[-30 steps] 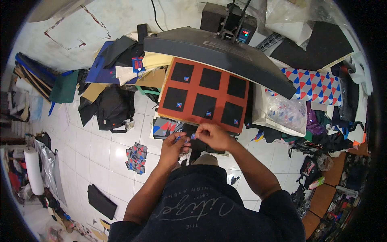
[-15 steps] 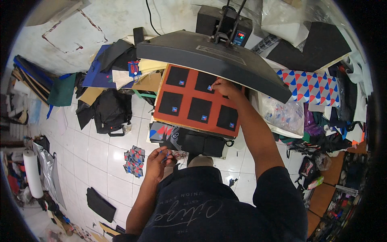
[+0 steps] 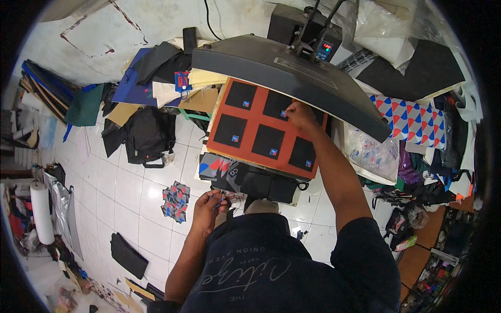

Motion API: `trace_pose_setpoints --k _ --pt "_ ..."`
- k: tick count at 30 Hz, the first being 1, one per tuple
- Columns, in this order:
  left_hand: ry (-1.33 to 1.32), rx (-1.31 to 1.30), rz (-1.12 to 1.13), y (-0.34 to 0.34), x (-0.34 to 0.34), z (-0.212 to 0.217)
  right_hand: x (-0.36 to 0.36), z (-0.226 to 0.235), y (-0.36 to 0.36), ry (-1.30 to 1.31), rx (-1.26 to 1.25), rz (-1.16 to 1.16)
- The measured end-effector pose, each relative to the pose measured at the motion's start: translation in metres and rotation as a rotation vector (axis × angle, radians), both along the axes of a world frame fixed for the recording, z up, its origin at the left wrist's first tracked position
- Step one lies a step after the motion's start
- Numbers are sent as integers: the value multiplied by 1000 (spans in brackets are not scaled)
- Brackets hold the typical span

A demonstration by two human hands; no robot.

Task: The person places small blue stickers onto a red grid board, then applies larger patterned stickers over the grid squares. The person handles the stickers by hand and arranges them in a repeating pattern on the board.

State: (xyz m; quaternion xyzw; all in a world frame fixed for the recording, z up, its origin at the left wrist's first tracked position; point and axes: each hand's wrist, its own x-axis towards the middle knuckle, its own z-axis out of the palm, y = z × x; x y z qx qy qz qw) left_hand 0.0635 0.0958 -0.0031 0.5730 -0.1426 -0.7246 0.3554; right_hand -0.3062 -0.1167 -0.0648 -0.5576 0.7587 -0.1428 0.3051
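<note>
Several black squares (image 3: 268, 140) lie in rows on the orange-red bed (image 3: 255, 116) of a heat press. Each fully visible square carries a small blue-and-red label near its lower right corner. My right hand (image 3: 301, 115) reaches under the raised dark upper plate (image 3: 292, 70), its fingers pinched beside the label (image 3: 283, 113) on the far middle square. Whatever sits between those fingertips is too small to make out. Close to my waist, my left hand (image 3: 205, 211) is closed around small blue pieces (image 3: 217, 198). The far right square is partly hidden by my right hand and the plate.
Black folded fabric (image 3: 261, 182) rests just below the bed's near edge. Patterned grey pieces (image 3: 176, 201) and a black bag (image 3: 148, 135) are on the tiled floor at left. To the right stand a plastic-wrapped bundle (image 3: 373, 151) and a patterned sheet (image 3: 409, 120).
The view has shifted slightly, so the press sits farther right in the picture. My right hand stays by the same label, and my left hand keeps its hold near my waist.
</note>
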Motion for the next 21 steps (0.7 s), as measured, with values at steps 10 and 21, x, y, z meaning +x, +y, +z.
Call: trace_pose_setpoints --k 10,21 --pt "-41 14 -37 -3 0 -4 4 4 5 26 -6 13" --pt "-21 35 -48 -3 1 -7 2 -3 5 24 -62 7"
